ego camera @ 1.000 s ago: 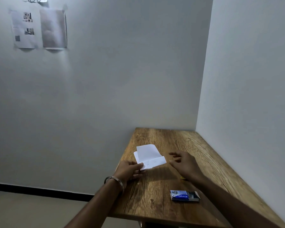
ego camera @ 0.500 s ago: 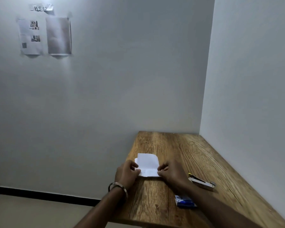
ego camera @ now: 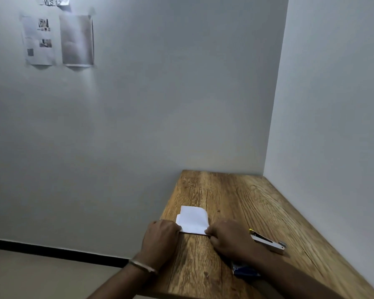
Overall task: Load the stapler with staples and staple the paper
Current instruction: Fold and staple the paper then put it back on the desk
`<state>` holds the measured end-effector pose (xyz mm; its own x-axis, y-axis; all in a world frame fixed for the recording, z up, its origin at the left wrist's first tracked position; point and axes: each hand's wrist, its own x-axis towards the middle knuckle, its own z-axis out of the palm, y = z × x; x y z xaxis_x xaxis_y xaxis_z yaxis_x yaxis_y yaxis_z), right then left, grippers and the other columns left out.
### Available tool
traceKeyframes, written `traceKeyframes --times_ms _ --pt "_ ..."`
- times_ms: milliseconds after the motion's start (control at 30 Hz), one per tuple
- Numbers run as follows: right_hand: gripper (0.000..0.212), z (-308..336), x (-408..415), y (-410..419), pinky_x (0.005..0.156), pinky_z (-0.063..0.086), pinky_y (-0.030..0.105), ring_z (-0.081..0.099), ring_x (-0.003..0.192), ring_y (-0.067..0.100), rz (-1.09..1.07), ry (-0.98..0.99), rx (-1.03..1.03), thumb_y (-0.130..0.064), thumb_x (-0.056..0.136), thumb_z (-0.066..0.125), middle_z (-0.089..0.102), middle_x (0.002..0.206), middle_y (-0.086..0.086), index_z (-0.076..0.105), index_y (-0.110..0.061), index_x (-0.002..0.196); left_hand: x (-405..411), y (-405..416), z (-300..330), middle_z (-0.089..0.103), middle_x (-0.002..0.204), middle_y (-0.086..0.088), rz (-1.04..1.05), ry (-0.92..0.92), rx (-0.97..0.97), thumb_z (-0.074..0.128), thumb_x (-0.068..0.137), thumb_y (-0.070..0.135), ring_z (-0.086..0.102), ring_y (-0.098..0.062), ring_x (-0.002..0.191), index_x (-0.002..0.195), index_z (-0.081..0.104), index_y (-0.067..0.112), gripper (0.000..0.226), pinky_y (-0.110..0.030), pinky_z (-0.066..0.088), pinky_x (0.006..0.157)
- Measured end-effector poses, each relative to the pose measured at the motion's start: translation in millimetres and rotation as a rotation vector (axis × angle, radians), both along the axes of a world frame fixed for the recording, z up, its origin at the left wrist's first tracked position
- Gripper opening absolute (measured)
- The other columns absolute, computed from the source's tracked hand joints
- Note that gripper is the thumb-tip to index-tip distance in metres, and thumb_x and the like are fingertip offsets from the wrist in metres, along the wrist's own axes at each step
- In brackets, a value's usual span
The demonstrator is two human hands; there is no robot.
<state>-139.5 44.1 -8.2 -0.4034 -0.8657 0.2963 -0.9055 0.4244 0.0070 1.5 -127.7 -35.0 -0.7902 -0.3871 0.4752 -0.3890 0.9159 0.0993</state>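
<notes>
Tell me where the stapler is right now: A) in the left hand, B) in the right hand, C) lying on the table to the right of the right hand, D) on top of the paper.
C: the stapler lies on the table beside the right hand, while both hands pinch the near edge of the paper.

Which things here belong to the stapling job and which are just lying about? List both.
Part of the job:
- folded white paper, pinched at its near edge by the left hand and the right hand
- stapler, lying on the wooden table right of the right hand
- blue staple box, partly hidden under the right forearm

Just lying about:
- printed sheets taped to the wall
</notes>
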Motion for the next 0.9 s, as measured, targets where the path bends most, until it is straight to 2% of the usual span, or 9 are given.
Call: traceKeyframes --times_ms 67,167,267,400,467,533,633,733,900 --pt "0.032 4 0 -2 0.074 0.051 0.036 0.066 0.091 0.026 -0.002 -0.011 0.042 -0.028 0.09 0.043 0.073 0.096 0.006 0.072 -0.017 0.101 0 1 -1 0.071 0.11 0.009 0.016 -0.055 -0.052 0.034 0.098 0.035 0.059 -0.013 0.107 0.111 0.068 0.028 0.038 -0.033 0.038 0.094" --pt "0.029 12 -1 -12 0.069 0.047 0.036 0.063 0.078 0.024 -0.013 -0.041 0.101 -0.027 0.092 0.042 0.07 0.084 0.008 0.069 -0.015 0.087 -7 -1 4 0.07 0.116 0.009 0.036 -0.131 -0.011 0.031 0.098 0.038 0.051 -0.018 0.122 0.109 0.067 0.026 0.039 -0.041 0.032 0.102" --pt "0.031 17 -7 -25 0.072 0.045 0.035 0.063 0.081 0.023 -0.05 -0.057 0.142 -0.03 0.095 0.042 0.069 0.088 0.008 0.069 -0.015 0.091 -20 -10 11 0.069 0.12 0.007 0.041 -0.198 0.057 0.03 0.098 0.037 0.047 -0.022 0.132 0.108 0.066 0.024 0.04 -0.049 0.025 0.111" --pt "0.035 20 -22 -52 0.079 0.052 0.038 0.065 0.087 0.025 -0.112 -0.052 0.175 -0.033 0.098 0.041 0.069 0.095 0.01 0.068 -0.011 0.1 -45 -29 16 0.066 0.127 0.003 0.06 -0.283 0.086 0.029 0.099 0.037 0.039 -0.029 0.139 0.109 0.065 0.023 0.039 -0.059 0.018 0.115" --pt "0.034 19 -34 -65 0.077 0.052 0.036 0.066 0.087 0.022 -0.147 -0.087 0.186 -0.035 0.099 0.042 0.069 0.095 0.008 0.068 -0.012 0.103 -59 -38 18 0.067 0.12 0.001 0.063 -0.287 0.101 0.03 0.098 0.037 0.045 -0.029 0.132 0.105 0.063 0.021 0.037 -0.058 0.025 0.111" --pt "0.033 17 -49 -79 0.07 0.048 0.032 0.063 0.083 0.019 -0.163 -0.116 0.185 -0.035 0.1 0.042 0.066 0.092 0.006 0.067 -0.012 0.104 -74 -49 19 0.067 0.109 -0.002 0.067 -0.269 0.129 0.03 0.098 0.036 0.056 -0.026 0.116 0.098 0.061 0.02 0.035 -0.052 0.035 0.103" --pt "0.034 13 -74 -98 0.068 0.043 0.027 0.058 0.079 0.015 -0.175 -0.2 0.179 -0.034 0.103 0.041 0.062 0.094 0.006 0.064 -0.011 0.113 -100 -67 19 0.067 0.103 -0.002 0.083 -0.226 0.181 0.03 0.097 0.036 0.061 -0.022 0.098 0.096 0.061 0.02 0.035 -0.047 0.04 0.097" --pt "0.039 12 -101 -120 0.075 0.044 0.027 0.061 0.092 0.017 -0.169 -0.248 0.191 -0.036 0.105 0.037 0.065 0.11 0.009 0.061 -0.01 0.121 -129 -86 19 0.069 0.104 -0.003 0.108 -0.208 0.208 0.032 0.098 0.036 0.062 -0.023 0.097 0.098 0.062 0.019 0.035 -0.046 0.04 0.099" --pt "0.047 9 -143 -156 0.101 0.046 0.039 0.056 0.117 0.025 -0.168 -0.237 0.238 -0.041 0.105 0.033 0.061 0.133 0.011 0.056 -0.01 0.133 -178 -119 19 0.067 0.116 -0.003 0.153 -0.257 0.188 0.032 0.099 0.035 0.06 -0.024 0.109 0.114 0.064 0.021 0.038 -0.047 0.035 0.102"
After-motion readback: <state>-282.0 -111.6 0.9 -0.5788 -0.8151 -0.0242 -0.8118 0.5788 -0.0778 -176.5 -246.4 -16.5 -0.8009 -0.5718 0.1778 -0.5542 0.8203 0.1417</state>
